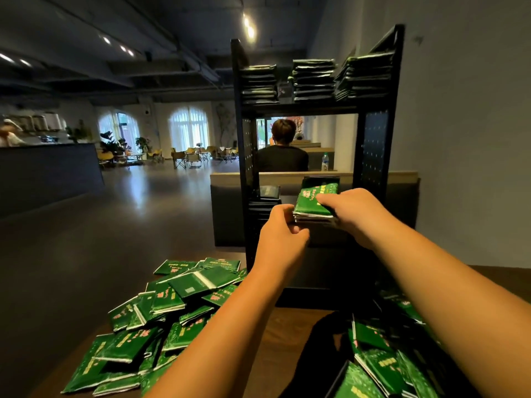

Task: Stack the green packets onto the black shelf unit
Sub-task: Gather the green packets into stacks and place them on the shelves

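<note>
Head view: both hands [283,225] outstretched, gripping packet stack [314,202] at shelf unit [373,156].

Table [275,334]: dark wood, carrying the black shelf unit [376,145] and loose green packets [172,305].
Top shelf: three packet stacks [313,80].

This is a café or lounge-style shop floor, large and dimly lit. At far left a dark counter [48,165] carries metal canisters [37,122], and beyond the polished floor [138,202] stand small tables with yellow chairs [189,156] and potted plants [110,142] before arched windows [188,124]. Exposed ducts and spot lamps [248,25] run along the black ceiling, and a person [283,152] sits at a bench table with a water bottle [325,162], seen through a black shelf [316,107] stocked with green packets [313,80].
</note>
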`<act>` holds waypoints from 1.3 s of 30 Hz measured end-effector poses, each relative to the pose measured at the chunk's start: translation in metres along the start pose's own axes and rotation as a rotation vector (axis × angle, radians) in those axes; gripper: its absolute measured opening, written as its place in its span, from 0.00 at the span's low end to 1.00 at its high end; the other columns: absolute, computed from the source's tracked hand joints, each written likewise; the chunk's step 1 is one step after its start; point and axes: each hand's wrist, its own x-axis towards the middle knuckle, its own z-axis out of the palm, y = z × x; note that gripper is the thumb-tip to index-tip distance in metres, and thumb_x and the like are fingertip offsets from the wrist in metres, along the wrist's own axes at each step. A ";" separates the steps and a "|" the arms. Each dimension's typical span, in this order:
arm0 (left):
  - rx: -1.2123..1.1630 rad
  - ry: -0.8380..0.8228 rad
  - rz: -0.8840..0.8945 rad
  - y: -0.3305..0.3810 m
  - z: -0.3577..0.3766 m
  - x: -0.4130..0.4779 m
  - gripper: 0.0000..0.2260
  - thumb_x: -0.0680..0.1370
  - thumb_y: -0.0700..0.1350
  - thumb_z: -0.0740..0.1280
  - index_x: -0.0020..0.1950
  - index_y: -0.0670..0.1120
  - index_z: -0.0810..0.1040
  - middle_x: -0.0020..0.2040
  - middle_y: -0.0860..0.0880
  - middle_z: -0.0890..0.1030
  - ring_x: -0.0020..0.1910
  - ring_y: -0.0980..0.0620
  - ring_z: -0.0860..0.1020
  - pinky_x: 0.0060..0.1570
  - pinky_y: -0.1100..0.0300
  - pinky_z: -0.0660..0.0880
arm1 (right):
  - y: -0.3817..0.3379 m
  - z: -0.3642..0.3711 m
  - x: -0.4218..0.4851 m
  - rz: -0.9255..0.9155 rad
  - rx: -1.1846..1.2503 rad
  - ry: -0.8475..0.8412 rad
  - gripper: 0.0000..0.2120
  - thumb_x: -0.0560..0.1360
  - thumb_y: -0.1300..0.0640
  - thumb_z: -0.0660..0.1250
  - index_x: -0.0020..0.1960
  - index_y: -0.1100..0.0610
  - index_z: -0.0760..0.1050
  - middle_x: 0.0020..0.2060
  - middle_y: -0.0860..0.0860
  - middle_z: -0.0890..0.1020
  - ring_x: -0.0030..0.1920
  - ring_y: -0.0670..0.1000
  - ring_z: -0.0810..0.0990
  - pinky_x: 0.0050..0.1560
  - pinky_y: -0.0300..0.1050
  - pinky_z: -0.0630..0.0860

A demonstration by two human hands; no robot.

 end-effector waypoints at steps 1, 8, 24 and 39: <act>-0.017 0.006 -0.018 0.001 0.003 0.004 0.24 0.80 0.40 0.73 0.73 0.53 0.73 0.53 0.61 0.81 0.53 0.62 0.81 0.56 0.63 0.79 | -0.004 0.001 0.006 -0.002 -0.054 0.021 0.22 0.75 0.43 0.78 0.56 0.61 0.84 0.49 0.55 0.88 0.49 0.54 0.87 0.54 0.55 0.86; -0.007 -0.079 -0.090 0.001 0.017 0.017 0.28 0.83 0.44 0.69 0.81 0.53 0.64 0.66 0.53 0.81 0.57 0.54 0.83 0.67 0.49 0.81 | -0.020 0.011 0.034 -0.082 -0.428 0.043 0.16 0.79 0.44 0.73 0.48 0.58 0.80 0.42 0.55 0.83 0.44 0.54 0.82 0.44 0.51 0.80; 0.116 -0.107 -0.077 -0.006 0.025 0.025 0.38 0.77 0.49 0.69 0.86 0.53 0.58 0.81 0.49 0.70 0.77 0.46 0.73 0.73 0.45 0.76 | -0.018 0.014 0.042 -0.004 -0.420 0.076 0.14 0.87 0.49 0.60 0.54 0.59 0.75 0.41 0.54 0.78 0.39 0.54 0.78 0.39 0.47 0.73; 0.123 -0.060 -0.094 -0.032 -0.043 -0.058 0.18 0.83 0.46 0.69 0.73 0.53 0.71 0.67 0.54 0.78 0.50 0.53 0.85 0.55 0.49 0.85 | 0.004 0.052 -0.072 -0.219 -0.174 0.018 0.07 0.83 0.57 0.62 0.55 0.56 0.79 0.47 0.51 0.81 0.45 0.50 0.79 0.40 0.46 0.76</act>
